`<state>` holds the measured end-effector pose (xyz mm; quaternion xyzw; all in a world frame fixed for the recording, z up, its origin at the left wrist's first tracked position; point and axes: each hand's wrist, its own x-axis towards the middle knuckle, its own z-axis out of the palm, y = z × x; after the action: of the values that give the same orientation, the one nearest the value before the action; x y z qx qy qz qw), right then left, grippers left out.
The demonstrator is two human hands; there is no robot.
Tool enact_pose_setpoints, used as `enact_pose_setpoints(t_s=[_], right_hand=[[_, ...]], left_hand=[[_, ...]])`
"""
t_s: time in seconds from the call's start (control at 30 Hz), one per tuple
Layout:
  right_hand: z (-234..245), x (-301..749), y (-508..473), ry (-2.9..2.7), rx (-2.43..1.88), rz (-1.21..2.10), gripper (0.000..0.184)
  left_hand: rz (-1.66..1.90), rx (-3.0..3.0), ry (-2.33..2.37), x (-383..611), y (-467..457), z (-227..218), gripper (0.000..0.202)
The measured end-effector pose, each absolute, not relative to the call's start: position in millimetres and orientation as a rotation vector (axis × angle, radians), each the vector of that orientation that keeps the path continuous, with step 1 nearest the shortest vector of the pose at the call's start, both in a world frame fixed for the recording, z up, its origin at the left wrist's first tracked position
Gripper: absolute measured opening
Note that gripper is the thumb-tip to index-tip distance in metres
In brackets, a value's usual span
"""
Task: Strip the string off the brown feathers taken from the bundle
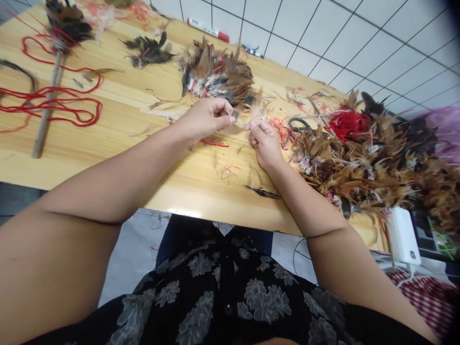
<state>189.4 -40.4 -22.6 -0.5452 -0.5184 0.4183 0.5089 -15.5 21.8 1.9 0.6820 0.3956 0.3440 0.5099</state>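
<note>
Over the middle of the table, my left hand is closed in a pinch, with a small grey feather tip showing at the fingertips. Close by on the right, my right hand also pinches, and a pale wispy feather stands up at its fingers. The two hands are slightly apart; fine detail between them is blurred. Just beyond them lies a bundle of brown feathers with white quill ends and red ties. Loose red string bits are on the wood below.
At left, red cord loops over a stick topped with dark feathers. Many brown feather bundles cover the right side, beside a red string heap and a white power bank-like box. A red-capped marker lies near the tiled wall.
</note>
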Motion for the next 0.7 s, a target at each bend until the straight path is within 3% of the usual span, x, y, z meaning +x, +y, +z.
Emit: enact_pose_setpoints(t_s=[0.33,0.7], right_hand=[[-33.1,191.4,-35.9,-1.240,-1.352,0.876,0.066],[-23.0,186.3,-42.4,-1.298,-1.359,0.925,0.061]], left_hand=[[0.777,1.611,0.925,-16.1,22.1,0.6,0.021],[1.001,1.609,0.845,-12.0,14.9,5.8,0.021]])
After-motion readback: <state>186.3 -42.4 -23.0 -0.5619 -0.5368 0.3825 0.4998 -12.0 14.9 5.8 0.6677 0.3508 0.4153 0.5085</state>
